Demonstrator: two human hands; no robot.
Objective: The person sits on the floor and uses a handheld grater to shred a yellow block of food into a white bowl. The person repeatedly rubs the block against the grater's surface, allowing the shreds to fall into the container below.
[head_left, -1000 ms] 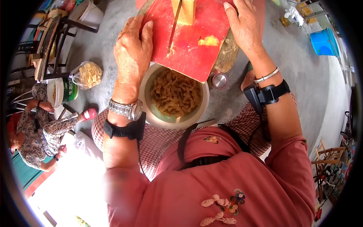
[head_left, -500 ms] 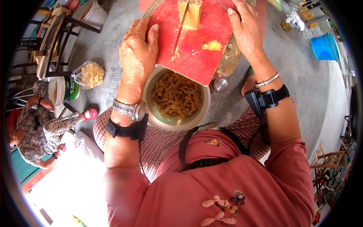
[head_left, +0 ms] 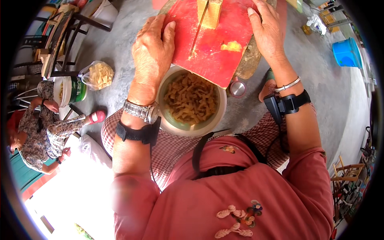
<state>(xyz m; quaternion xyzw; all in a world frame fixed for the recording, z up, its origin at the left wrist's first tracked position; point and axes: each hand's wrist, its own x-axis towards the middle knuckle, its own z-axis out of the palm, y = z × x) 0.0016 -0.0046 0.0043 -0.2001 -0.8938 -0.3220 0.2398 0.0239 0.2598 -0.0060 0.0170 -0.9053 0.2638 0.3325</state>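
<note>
A red board [head_left: 212, 50] with a long narrow slot lies on a worn wooden plank [head_left: 248, 66] in front of me. A yellowish wooden block [head_left: 209, 15] stands on it at the slot, and a yellow smear marks its right part. My left hand [head_left: 152, 52] grips the board's left edge, thumb on top. At the right edge my right hand [head_left: 270, 36] holds on likewise, its fingertips partly cut off by the frame. Under the board's near end sits a pale bucket [head_left: 222, 106] between my knees, holding many brown strips [head_left: 190, 98].
A silver-lidded jar [head_left: 238, 89] stands right of the bucket. On the left are a bag of pale strips [head_left: 100, 75], a white-green bucket [head_left: 76, 91], a wooden bench [head_left: 60, 44] and a seated person [head_left: 44, 128]. A blue bucket [head_left: 346, 53] stands at far right.
The view has shifted a little, so the board, bucket and hands appear slightly further right and up. Both hands keep their places on the board.
</note>
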